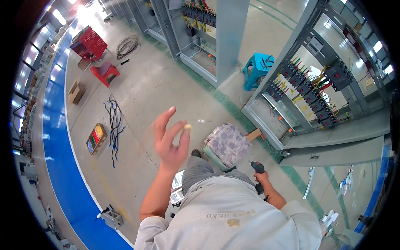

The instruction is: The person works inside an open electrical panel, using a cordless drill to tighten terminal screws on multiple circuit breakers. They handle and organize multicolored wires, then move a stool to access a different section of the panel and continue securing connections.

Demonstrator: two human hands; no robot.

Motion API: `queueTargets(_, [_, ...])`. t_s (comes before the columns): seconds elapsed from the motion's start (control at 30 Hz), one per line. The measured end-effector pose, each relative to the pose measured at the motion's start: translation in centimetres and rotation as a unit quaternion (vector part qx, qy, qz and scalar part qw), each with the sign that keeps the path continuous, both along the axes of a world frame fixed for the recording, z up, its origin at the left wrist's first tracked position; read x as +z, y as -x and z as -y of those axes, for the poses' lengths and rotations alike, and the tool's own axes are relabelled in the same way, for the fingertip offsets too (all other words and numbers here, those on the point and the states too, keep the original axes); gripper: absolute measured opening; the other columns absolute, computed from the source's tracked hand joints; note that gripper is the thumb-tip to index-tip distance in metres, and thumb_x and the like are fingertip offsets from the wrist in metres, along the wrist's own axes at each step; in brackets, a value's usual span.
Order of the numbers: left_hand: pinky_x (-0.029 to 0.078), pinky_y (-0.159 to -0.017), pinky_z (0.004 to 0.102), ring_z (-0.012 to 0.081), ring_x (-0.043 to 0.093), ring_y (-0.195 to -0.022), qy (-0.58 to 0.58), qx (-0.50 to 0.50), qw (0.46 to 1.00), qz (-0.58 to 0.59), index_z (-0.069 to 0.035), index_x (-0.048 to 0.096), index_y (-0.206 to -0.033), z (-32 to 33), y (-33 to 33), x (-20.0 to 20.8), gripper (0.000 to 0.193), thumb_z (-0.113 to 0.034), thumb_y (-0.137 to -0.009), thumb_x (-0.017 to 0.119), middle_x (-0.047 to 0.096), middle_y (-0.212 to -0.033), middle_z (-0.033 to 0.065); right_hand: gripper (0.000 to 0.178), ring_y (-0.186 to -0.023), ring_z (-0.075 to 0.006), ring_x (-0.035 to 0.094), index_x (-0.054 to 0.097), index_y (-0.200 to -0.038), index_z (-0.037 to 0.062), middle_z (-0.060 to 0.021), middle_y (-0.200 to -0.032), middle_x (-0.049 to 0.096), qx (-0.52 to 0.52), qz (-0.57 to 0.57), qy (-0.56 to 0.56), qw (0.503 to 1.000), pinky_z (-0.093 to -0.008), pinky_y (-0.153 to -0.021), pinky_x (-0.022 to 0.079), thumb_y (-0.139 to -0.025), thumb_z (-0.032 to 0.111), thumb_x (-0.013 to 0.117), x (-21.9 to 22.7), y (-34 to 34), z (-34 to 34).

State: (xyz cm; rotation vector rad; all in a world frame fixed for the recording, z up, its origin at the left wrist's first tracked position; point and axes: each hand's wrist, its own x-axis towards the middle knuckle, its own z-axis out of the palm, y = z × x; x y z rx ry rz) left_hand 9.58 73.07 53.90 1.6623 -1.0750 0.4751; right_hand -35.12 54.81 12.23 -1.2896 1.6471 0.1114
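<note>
My left hand (171,146) is raised over the floor, with a small pale yellow piece (188,126) at the tips of its thumb and index finger. Another finger stands extended; the piece is too small to name. Low on the right, my right hand (262,177) is wrapped round the handle of a dark cordless drill (258,167), its bit pointing away from me. Between the hands lies a cushion with a purple floral cover (228,143), just ahead of my legs.
Grey electrical cabinets (266,121) with rows of breakers (310,93) stand ahead and right. A blue stool (257,68) with tools is beside them. Leftward lie black cables (114,129), a parts box (96,138), a red stool (105,74) and a cardboard box (76,92).
</note>
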Motion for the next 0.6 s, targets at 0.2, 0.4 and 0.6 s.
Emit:
queueTargets(0.2, [0.048, -0.102, 0.0486, 0.0418, 0.059, -0.12, -0.243, 0.099, 0.957, -0.12, -0.002, 0.066, -0.122, -1.9, -11.7, -26.1, 0.042, -0.017, -0.084, 0.078, 0.062, -0.132, 0.0231, 0.018, -0.055, -0.0202, 0.067, 0.073, -0.084, 0.005, -0.0075, -0.068, 0.068, -0.056, -0.001, 0.003, 0.998, -0.036, -0.052, 0.056, -0.068, 0.009, 0.08, 2.2, -1.0, -2.8])
queueTargets(0.4, [0.049, -0.106, 0.045, 0.0383, 0.062, -0.124, -0.638, 0.01, 0.677, -0.366, -0.003, 0.063, -0.135, -16.6, -13.5, -43.8, 0.072, -0.045, -0.079, 0.08, 0.065, -0.132, 0.0237, 0.015, -0.059, -0.0184, 0.067, 0.073, -0.083, 0.0071, -0.0062, -0.071, 0.069, -0.093, -0.042, 0.008, 0.995, -0.0339, -0.056, 0.054, -0.07, 0.011, 0.078, 4.9, -3.5, -8.4])
queueTargets(0.6, [0.052, -0.101, 0.0423, 0.0368, 0.067, -0.117, -0.648, -0.058, 0.631, -0.422, -0.003, 0.072, -0.122, -25.5, -12.5, -48.7, 0.064, -0.048, -0.078, 0.08, 0.07, -0.123, 0.022, 0.032, -0.075, -0.0191, 0.072, 0.076, -0.093, 0.0041, -0.009, -0.083, 0.074, -0.027, -0.219, 0.103, 0.97, -0.0362, -0.069, 0.056, -0.071, 0.027, 0.078, 0.0, 1.3, -12.5])
